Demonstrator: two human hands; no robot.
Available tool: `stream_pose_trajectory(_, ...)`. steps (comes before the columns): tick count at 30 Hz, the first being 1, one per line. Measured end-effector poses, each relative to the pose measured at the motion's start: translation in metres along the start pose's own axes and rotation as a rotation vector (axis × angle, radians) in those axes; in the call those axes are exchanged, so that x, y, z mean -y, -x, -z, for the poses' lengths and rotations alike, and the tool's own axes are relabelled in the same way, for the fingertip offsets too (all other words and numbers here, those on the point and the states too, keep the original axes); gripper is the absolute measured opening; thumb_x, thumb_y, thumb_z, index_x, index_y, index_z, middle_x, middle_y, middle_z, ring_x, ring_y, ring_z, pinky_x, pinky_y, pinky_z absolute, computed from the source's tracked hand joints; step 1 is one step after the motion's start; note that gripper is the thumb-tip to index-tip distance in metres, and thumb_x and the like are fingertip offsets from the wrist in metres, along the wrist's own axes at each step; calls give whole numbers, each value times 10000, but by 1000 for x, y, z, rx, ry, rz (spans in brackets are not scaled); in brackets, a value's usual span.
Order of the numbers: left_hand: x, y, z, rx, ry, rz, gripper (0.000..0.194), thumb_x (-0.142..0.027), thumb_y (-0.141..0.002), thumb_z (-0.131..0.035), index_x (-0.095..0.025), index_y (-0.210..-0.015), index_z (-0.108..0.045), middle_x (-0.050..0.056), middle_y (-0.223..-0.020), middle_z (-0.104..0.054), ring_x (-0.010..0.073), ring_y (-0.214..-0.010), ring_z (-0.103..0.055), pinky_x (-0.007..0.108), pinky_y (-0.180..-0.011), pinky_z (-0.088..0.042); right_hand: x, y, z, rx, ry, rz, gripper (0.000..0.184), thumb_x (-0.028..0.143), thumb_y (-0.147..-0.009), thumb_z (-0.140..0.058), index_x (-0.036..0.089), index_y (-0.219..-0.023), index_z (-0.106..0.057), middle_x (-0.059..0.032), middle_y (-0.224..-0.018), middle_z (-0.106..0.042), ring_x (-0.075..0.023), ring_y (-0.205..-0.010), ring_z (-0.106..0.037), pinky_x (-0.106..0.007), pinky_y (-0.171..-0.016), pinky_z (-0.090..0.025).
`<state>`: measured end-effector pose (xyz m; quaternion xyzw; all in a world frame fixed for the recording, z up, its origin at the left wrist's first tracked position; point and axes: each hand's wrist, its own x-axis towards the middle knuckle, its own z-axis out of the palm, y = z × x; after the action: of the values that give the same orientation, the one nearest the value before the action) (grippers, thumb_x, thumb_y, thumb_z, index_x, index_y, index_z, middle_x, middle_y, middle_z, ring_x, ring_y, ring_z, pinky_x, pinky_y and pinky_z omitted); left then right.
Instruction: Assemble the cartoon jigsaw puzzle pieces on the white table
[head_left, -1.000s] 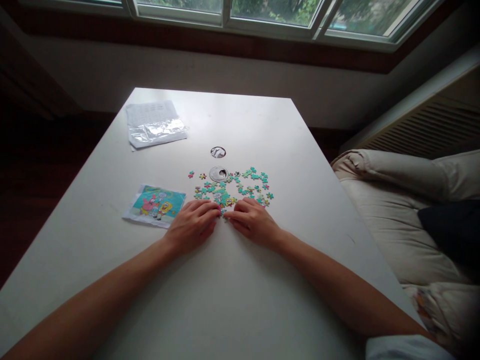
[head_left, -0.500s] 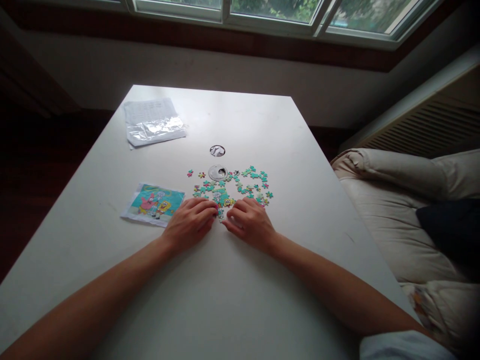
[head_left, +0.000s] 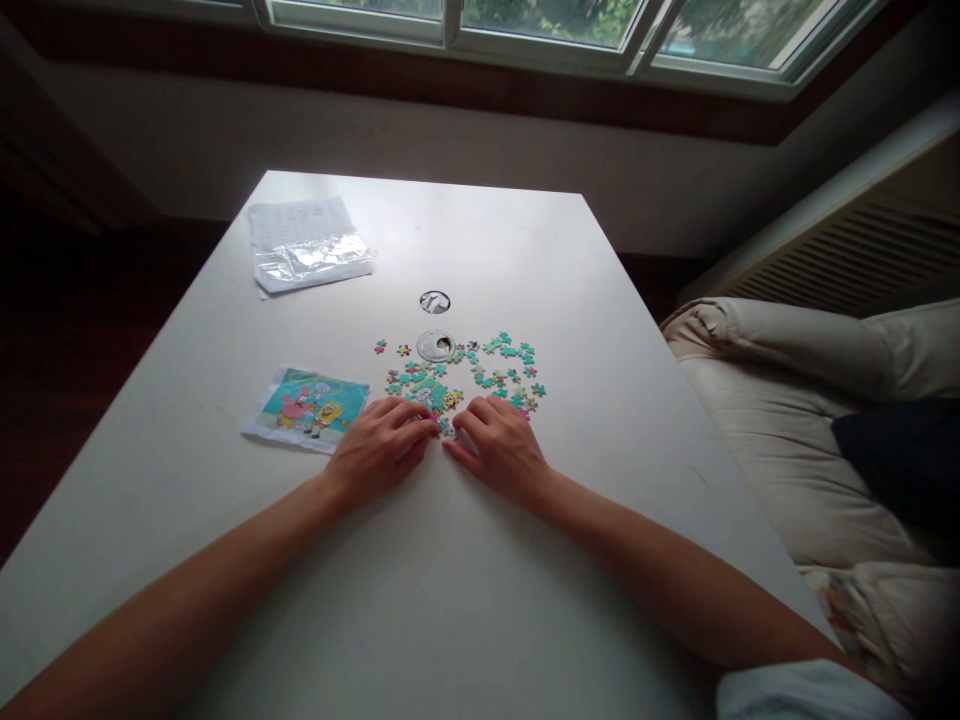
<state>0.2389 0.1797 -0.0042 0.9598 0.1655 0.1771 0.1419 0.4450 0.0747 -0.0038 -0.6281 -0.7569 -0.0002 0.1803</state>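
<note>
A partly joined jigsaw puzzle (head_left: pixel 429 397) with cartoon figures lies tilted on the white table between my hands. My left hand (head_left: pixel 386 437) has its thumb and fingers drawn together at the near left edge of the joined part, over a pink bit. On the other side, my right hand (head_left: pixel 499 440) rests with curled fingers, thumb and forefinger a little apart, close to the lower right of the puzzle; no piece shows in it. Loose jigsaw pieces (head_left: pixel 487 380), mostly turquoise, spread beyond both hands. My fingers hide the puzzle's near edge.
Left of my hands lies a picture sheet (head_left: pixel 315 408) with the same cartoon figures. Papers with a clear plastic bag (head_left: pixel 311 250) are at the far left of the table (head_left: pixel 480 600). A round metal cover (head_left: pixel 431 345) and a hole (head_left: pixel 435 302) sit mid-table. A sofa (head_left: pixel 765 450) stands at right.
The joined puzzle part was more upright half a second ago and has now turned, its top leaning left. My right fingertips have drawn slightly back from it; my left hand has stayed beside it.
</note>
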Motion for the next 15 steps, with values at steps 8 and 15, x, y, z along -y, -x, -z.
stream_pose_trajectory(8, 2, 0, 0, -9, 13, -9, 229, -228, -972, -543, -257, -1159, -671, 55, -1215, -677, 231, -1147, -591, 441, -1043, -468, -3, 2, -1, -3, -38, 34, 169, 372, -956, -625, 205, -928, -636, -78, -941, -624, -237, -933, -517, -376, -856, -409)
stream_pose_trajectory(15, 4, 1, -3, -40, 27, -18, 226, -205, -963, -550, -242, -1158, -657, 41, -1254, -687, 245, -1271, -544, 458, -1098, -440, -5, 1, 0, 26, -95, 132, 167, 355, -982, -588, 215, -912, -645, -58, -925, -628, -211, -902, -512, -360, -851, -400)
